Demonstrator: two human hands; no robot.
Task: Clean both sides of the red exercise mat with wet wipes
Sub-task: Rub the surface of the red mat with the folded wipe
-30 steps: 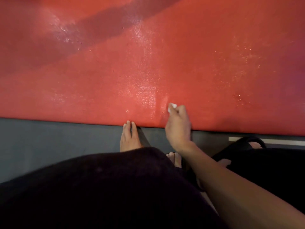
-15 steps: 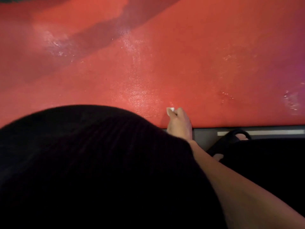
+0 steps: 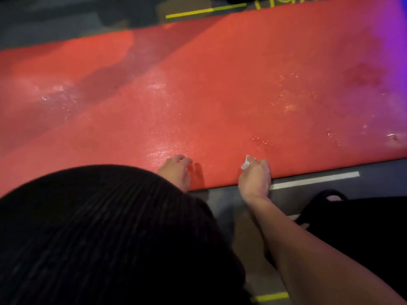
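The red mat lies flat on the floor, wet patches shining (most near its close edge). The right hand sits at that edge, its grip curled round a white wipe. The left hand rests on the mat, fingers loosely bent, holding nothing.

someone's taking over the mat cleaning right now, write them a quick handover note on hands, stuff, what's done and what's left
Right hand: pinches a small crumpled white wet wipe at the near edge of the red foam exercise mat.
Left hand: fingers curled, at the same near edge, holding nothing that can be seen.
Mat: flat on the dark grey floor, upper face glistening wet in patches.
Done: much of this face looks wiped.
Left: finish this face if needed, then likely flip it and wipe the other side.
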